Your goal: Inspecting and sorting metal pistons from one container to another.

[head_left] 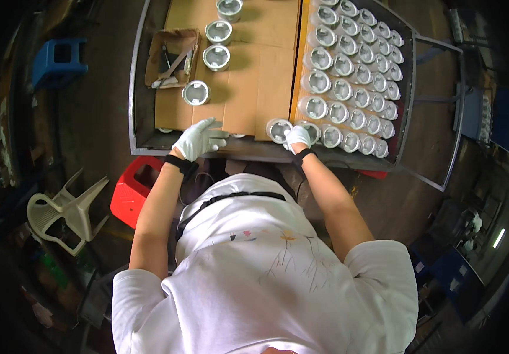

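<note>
My left hand [199, 140], in a white glove, hovers above the near edge of the cardboard with its fingers spread and nothing in them. Closest to it is a clear round lidded container [196, 93] standing farther off. At the front of the packed rows, my gloved right hand [297, 139] has its fingers closed at a clear round container [279, 130]. Another such container [310, 132], partly covered by this hand, stands just to its right. Part of the grip is hidden by the glove.
Several rows of clear containers [342, 89] fill the table's right side. A brown open box [159, 54] with tools lies at left on the cardboard [254, 76]. Around the metal-edged table stand a red stool [126, 192], a blue stool [59, 64] and a pale plastic chair [59, 215].
</note>
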{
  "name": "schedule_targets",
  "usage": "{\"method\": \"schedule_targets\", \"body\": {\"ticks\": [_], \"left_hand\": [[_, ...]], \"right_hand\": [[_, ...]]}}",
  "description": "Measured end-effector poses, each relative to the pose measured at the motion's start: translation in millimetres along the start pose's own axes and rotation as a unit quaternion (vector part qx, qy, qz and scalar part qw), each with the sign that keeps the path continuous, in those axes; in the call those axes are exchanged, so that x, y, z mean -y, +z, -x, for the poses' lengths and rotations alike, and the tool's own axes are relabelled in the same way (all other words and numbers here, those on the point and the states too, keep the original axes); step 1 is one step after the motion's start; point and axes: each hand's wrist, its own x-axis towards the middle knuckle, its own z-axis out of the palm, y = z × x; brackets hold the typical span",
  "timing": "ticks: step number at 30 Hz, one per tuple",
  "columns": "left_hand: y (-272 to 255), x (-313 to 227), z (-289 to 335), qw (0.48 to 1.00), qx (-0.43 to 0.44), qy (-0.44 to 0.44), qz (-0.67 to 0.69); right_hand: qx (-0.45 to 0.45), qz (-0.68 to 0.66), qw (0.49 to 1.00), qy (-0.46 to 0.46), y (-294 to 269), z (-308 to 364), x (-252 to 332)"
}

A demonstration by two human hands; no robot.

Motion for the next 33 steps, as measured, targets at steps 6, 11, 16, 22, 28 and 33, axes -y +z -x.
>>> {"method": "schedule_targets", "body": {"ticks": [6,11,16,22,28,33], "left_hand": [[19.8,-2.1,3.4,0.999,-0.033,0.02,-0.001],[34.9,-3.3,-3.2,0.999,-0.048,-0.006,-0.024],[27.6,-3.6,-12.7,0.998,-0.05,-0.01,-0.037],[44.9,7.0,-96.6,0.979,-0.113,-0.027,-0.17],[72.9,4.3,-161.7,0.926,-0.164,-0.02,-0.341],[58.3,36.3,-206.6,0.92,-0.194,0.013,-0.339]], "right_hand": [[0.08,-0.111,0.987,0.079,-1.5,5.2,11.1],[0.044,-0.091,0.995,0.024,14.5,-10.0,-27.4],[0.066,-0.07,0.993,0.067,-16.3,11.3,12.3],[0.081,-0.122,0.986,0.084,-34.0,25.2,33.0],[0.022,-0.066,0.997,0.046,-8.1,18.4,4.4],[-0.004,0.005,1.0,0.019,-20.9,28.6,24.9]]}}
